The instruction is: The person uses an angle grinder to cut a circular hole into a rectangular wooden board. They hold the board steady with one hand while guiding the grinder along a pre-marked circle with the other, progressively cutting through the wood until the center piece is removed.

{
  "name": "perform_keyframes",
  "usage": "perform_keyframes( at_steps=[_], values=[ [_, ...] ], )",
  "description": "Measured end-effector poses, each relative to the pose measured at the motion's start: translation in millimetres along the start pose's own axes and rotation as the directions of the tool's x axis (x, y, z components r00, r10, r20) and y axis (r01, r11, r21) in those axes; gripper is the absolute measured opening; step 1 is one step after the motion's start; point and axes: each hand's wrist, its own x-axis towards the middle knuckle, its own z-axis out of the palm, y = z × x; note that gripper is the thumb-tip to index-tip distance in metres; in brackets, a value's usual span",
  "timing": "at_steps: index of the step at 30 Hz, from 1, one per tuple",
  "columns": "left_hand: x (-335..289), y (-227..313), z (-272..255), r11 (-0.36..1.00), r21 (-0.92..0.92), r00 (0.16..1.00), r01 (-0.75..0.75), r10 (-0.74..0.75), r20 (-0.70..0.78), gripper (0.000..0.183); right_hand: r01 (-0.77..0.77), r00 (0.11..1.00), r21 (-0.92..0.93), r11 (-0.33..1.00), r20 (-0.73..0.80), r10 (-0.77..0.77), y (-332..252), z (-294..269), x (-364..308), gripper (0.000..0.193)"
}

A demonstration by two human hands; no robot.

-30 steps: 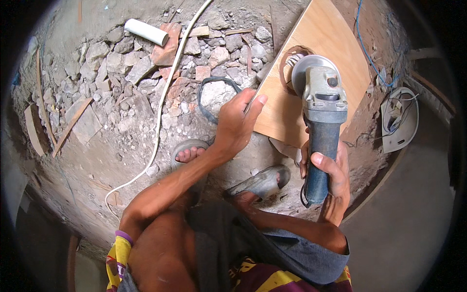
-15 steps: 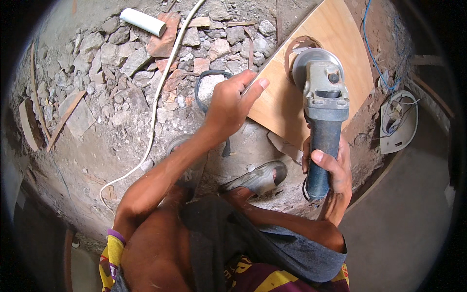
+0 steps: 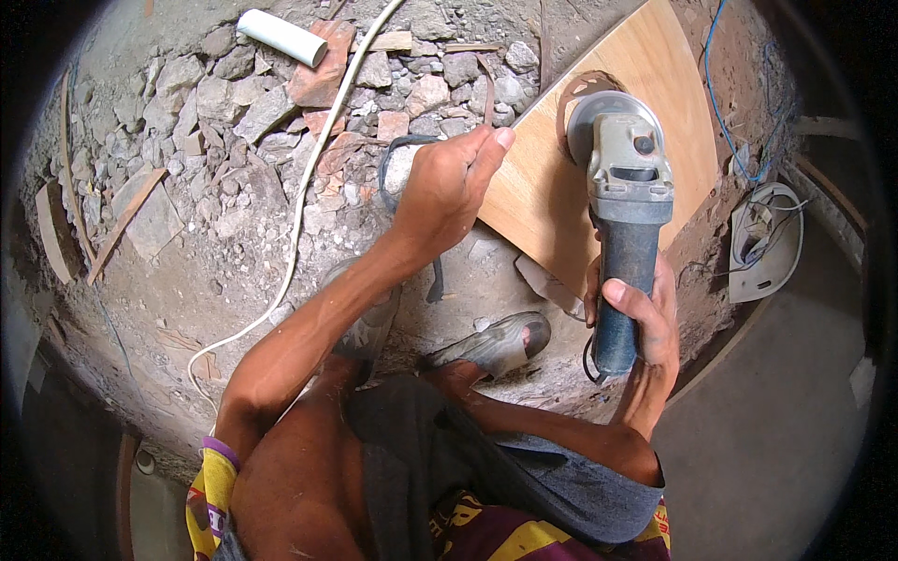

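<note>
My right hand [image 3: 634,313] grips the dark handle of a grey angle grinder [image 3: 625,201], whose disc end rests over a light brown wood-look tile [image 3: 561,178] lying on the ground. A curved cut shows in the tile beside the disc. My left hand [image 3: 449,192] presses on the tile's left edge, fingers stretched toward its corner and holding nothing. My sandalled feet [image 3: 496,344] are planted just below the tile.
Broken stone and brick rubble [image 3: 224,122] covers the ground to the left. A white cable [image 3: 309,178] runs through it, and a white pipe piece [image 3: 281,37] lies at the top. Blue wires [image 3: 730,122] and a white fitting [image 3: 767,243] sit at right.
My left hand has slid up along the tile's edge and stretched its fingers out. The grinder has stayed on the tile in my right hand.
</note>
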Motion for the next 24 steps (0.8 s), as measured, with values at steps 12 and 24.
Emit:
perform_keyframes(
  at_steps=[12, 24],
  values=[
    [1, -2, 1, 0.994, 0.081, 0.995, -0.074, 0.079, -0.062, 0.045, -0.037, 0.999, 0.032, 0.999, -0.015, 0.038, -7, 9, -2, 0.077],
    [2, 3, -1, 0.994, 0.087, 0.997, -0.061, 0.064, -0.035, 0.049, -0.026, 1.0, -0.026, 0.999, 0.002, 0.026, -20, 13, -5, 0.073]
  ],
)
